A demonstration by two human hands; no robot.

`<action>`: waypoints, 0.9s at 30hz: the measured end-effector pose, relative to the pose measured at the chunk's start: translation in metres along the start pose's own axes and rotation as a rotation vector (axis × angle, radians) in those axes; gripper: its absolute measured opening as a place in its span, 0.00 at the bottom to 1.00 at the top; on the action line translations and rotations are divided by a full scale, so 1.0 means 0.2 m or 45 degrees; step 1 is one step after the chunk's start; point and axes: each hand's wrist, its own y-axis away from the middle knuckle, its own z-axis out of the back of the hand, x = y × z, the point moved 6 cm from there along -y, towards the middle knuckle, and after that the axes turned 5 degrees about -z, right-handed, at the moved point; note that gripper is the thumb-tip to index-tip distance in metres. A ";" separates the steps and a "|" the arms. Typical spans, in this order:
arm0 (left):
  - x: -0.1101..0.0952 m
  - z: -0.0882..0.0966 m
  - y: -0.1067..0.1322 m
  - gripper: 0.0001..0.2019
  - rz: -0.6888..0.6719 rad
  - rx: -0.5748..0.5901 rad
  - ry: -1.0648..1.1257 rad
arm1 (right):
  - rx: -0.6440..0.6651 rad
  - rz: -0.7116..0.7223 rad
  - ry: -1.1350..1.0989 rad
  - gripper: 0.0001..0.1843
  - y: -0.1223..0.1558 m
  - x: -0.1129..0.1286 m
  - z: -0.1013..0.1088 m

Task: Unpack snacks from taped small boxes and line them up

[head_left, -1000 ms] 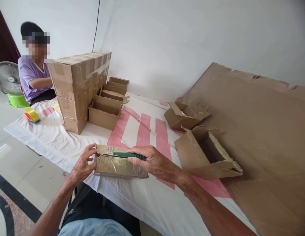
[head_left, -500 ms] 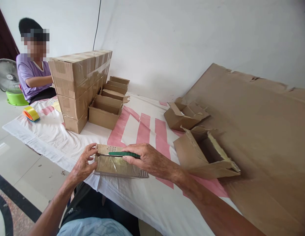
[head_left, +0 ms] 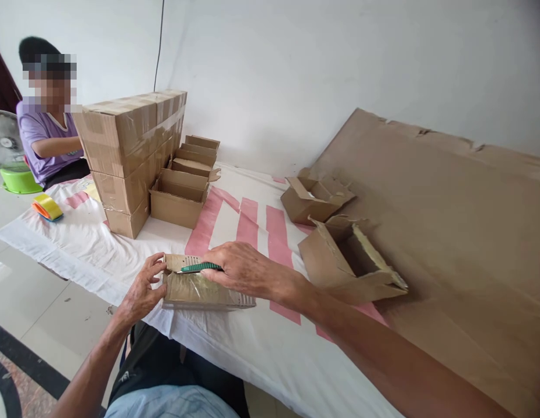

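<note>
A small taped cardboard box [head_left: 204,293] lies near the table's front edge, with clear tape shining along its top. My left hand [head_left: 144,287] grips the left end of this box, thumb and fingers on its edges. In my right hand [head_left: 239,268] is a green utility knife [head_left: 198,267], held nearly flat over the seam on the box's top. The knife's tip points left toward my left hand. Whether the blade is in the tape is too small to tell.
Taped boxes [head_left: 135,139] are stacked at the left, with open boxes [head_left: 178,200] beside them. Two more opened boxes [head_left: 352,261] stand right, against a large cardboard sheet [head_left: 453,232]. Tape rolls [head_left: 47,206] lie far left. Another person [head_left: 50,133] sits behind the stack.
My right hand has slid the knife left along the seam, closer to the box's left end. My left hand keeps its hold. The whole view has shifted slightly.
</note>
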 end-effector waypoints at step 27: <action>0.04 0.06 -0.08 0.21 0.011 0.021 -0.186 | 0.071 -0.071 0.191 0.16 0.09 -0.31 0.03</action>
